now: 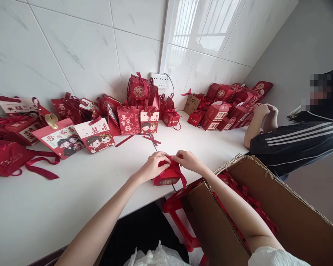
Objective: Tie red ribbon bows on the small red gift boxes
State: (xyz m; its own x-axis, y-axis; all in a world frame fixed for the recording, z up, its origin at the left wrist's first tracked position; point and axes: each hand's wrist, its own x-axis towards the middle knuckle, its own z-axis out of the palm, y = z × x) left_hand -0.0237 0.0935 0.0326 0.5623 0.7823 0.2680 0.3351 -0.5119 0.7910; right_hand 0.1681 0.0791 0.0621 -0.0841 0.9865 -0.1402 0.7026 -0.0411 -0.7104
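Note:
A small red gift box (168, 180) with a gold emblem stands on the white table near its front edge. Over its top runs a red ribbon (180, 173), with one tail hanging down the right side. My left hand (153, 165) closes its fingers on the ribbon at the box's upper left. From the right, my right hand (187, 161) pinches the ribbon at the top of the box. Its fingertips nearly meet those of the left hand. The exact form of the ribbon between the fingers is partly hidden.
Several red gift boxes (129, 122) line the wall, with more boxes (216, 114) stacked at the right. A loose ribbon (152, 139) lies behind my hands. An open cardboard carton (283, 192) holding red boxes is at my right, by a red stool (177, 218). A co-worker (299, 144) sits beyond.

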